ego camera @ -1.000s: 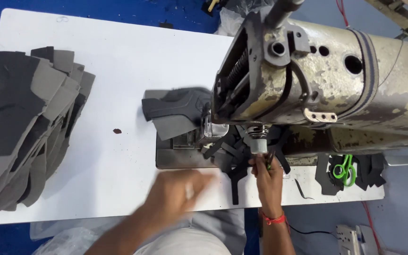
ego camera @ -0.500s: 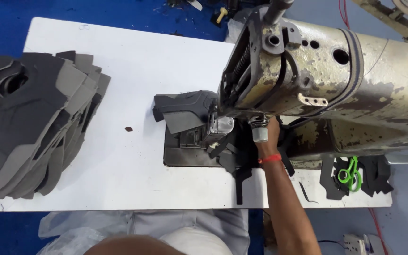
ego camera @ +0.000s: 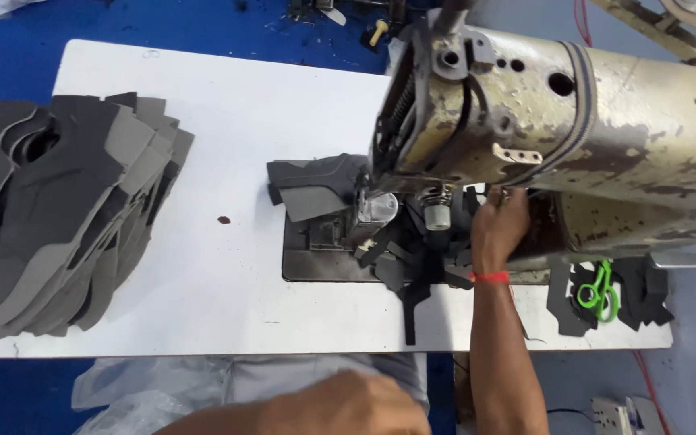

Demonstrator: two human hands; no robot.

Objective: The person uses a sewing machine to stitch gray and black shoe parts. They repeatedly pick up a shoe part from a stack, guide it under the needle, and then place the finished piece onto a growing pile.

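Two hands appear. Right hand, wearing a red wrist band, reaches under the arm of the worn cream industrial sewing machine; its fingers are hidden behind the machine, so its grip cannot be told. It lies just beside the dark grey cut fabric pieces heaped at the needle plate. Left hand sits low at the frame edge, loosely curled, holding nothing visible. Farther left on the white table lies a tall stack of grey shaped panels. Green-handled snips rest on scraps at the right.
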